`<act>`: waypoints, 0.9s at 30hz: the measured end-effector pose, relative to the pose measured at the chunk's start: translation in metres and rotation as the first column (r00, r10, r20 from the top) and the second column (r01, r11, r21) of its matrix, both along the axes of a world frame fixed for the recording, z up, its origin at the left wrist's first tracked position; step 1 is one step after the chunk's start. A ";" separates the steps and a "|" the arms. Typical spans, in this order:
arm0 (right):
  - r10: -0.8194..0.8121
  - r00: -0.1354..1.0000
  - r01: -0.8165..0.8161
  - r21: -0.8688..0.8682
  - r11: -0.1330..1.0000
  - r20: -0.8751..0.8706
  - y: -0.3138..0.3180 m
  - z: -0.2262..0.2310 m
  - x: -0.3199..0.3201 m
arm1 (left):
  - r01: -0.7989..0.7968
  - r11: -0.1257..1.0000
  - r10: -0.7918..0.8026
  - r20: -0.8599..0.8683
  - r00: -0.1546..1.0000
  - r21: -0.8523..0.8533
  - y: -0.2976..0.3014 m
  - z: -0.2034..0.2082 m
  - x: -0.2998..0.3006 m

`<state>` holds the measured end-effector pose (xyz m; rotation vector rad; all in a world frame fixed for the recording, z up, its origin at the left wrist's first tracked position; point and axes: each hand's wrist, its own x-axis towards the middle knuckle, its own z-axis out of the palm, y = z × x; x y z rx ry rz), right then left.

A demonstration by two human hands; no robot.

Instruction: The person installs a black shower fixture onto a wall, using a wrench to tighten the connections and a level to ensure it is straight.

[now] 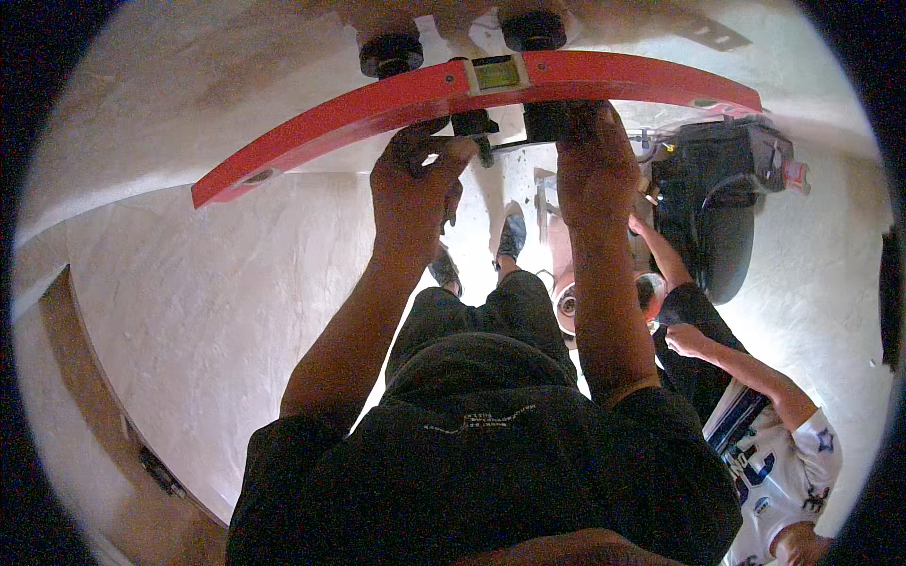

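A red spirit level (368, 118) spans the view in front of the wall, its small yellow-green vial (497, 73) near the middle. Black fittings (543, 121) show just under it. My right hand (596, 170) is raised below the level, fingers closed around the right end of the black fitting. On the other side, my left hand (415, 184) has curled fingers close to a small black knob (475, 123). Its fingertips are partly hidden beneath the level, so its contact is unclear. Two round black wall pieces (391, 55) sit just beyond the level.
Low on my right, another person (755, 424) in a white jersey works with both hands. Near them stand a dark bulky container (713, 189) and an orange round object (651, 292). A brown strip (104, 396) runs along the left.
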<state>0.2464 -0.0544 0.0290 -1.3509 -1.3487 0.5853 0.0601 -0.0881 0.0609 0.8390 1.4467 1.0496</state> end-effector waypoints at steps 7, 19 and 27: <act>0.044 0.935 -0.068 0.057 0.996 0.353 -0.003 0.003 0.010 | -0.146 0.986 0.094 0.465 0.880 0.077 -0.012 -0.004 -0.010; 0.090 0.381 -0.204 0.011 0.979 -0.920 0.002 0.003 0.004 | -0.156 0.986 0.154 0.614 0.774 -0.050 -0.006 0.036 -0.001; 0.118 0.896 -0.131 -0.001 0.991 -0.428 0.001 0.001 0.007 | -0.180 0.983 0.160 0.601 0.783 -0.026 -0.004 0.037 0.002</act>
